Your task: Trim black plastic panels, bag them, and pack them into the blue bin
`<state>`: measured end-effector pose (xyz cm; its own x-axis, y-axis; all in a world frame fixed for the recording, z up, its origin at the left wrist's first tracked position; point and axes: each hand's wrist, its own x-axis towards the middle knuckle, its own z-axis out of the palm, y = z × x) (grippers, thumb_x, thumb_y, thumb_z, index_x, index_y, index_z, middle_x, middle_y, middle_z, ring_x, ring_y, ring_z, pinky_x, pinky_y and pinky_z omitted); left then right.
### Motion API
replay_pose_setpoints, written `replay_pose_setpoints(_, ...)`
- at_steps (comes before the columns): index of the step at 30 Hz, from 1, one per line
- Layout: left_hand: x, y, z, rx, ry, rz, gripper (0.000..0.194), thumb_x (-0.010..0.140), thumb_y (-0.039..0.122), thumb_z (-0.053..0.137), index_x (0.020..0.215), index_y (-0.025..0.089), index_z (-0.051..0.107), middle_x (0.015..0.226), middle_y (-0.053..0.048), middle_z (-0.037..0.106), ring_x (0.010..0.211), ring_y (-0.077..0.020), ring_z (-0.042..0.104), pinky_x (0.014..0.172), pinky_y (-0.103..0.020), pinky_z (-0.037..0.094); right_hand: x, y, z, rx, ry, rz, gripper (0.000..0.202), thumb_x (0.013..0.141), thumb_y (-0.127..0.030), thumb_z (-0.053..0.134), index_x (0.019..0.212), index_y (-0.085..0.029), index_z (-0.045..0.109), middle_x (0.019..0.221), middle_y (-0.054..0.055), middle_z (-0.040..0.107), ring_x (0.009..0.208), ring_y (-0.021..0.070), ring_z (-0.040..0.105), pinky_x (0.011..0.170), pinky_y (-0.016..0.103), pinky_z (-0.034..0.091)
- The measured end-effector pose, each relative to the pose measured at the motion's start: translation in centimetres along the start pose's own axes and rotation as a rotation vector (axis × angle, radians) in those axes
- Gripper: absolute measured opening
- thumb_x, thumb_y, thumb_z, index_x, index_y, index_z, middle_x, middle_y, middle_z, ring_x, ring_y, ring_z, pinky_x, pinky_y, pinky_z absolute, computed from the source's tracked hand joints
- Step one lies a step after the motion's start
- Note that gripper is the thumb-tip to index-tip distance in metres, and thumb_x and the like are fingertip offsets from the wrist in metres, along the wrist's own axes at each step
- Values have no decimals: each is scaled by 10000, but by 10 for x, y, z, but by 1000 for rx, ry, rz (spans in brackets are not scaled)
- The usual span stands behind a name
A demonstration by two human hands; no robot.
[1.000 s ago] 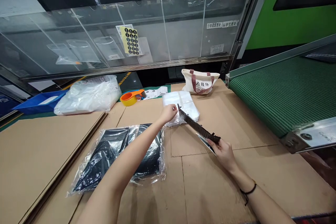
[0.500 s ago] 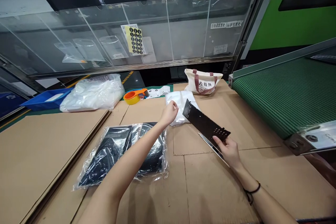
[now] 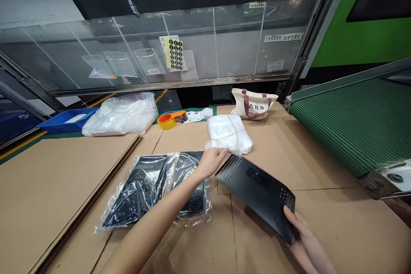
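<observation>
Handling the panel in mid-air, nearer than the bag stack. R hand fingers grip its R end; L hand fingers bent in at far end, can't tell if gripping. A 2-hand hold prob. needs L fingers firm on that edge. Wrapped pack on tabletop, L of stack; tote behind stack, to R.
</observation>
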<state>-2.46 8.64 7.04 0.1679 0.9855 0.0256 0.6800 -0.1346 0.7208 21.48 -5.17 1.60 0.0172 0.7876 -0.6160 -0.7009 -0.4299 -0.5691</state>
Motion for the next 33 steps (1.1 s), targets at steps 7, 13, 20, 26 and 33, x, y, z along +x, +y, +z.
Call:
replay_pose_setpoints(7, -21, 19, 10, 475, 90, 109, 381, 978, 360, 367, 1192, 251, 663, 951, -81, 719, 861, -224, 661, 721, -288, 453, -7, 29, 1, 39, 53, -90, 556, 402, -421, 932, 874, -216, 722, 990, 63, 747, 911, 244, 700, 832, 346, 578)
replay_pose_setpoints(13, -33, 30, 26, 663, 86, 158, 406, 994, 342, 336, 1326, 259, 555, 898, -98, 731, 792, -218, 688, 683, -292, 469, 3, 67, -14, -16, -69, -30, 347, 471, -322, 933, 691, -204, 692, 733, 14, 732, 685, 151, 692, 672, 230, 579)
replay_pose_setpoints(20, -44, 37, 33, 637, 87, 221, 442, 990, 343, 332, 1369, 207, 514, 806, -120, 733, 704, -225, 695, 626, -293, 472, -4, 68, 3, -44, -117, -29, 382, 438, -366, 935, 610, -175, 653, 715, 38, 718, 677, 180, 680, 687, 291, 570)
replay_pose_setpoints(26, -40, 35, 11, 669, 126, 59, 420, 976, 279, 336, 1347, 203, 519, 864, -125, 740, 751, -258, 700, 604, -297, 448, -14, 68, -1, -236, -140, -145, 379, 539, -427, 884, 644, -131, 671, 580, 27, 644, 545, 158, 608, 567, 264, 505)
replay_pose_setpoints(33, -50, 28, 11, 671, 170, 242, 364, 970, 289, 341, 1200, 232, 618, 801, -75, 736, 665, -191, 675, 534, -250, 404, -14, 50, 11, -91, -212, -3, 355, 503, -333, 916, 726, -145, 713, 731, 58, 717, 647, 180, 674, 569, 252, 539)
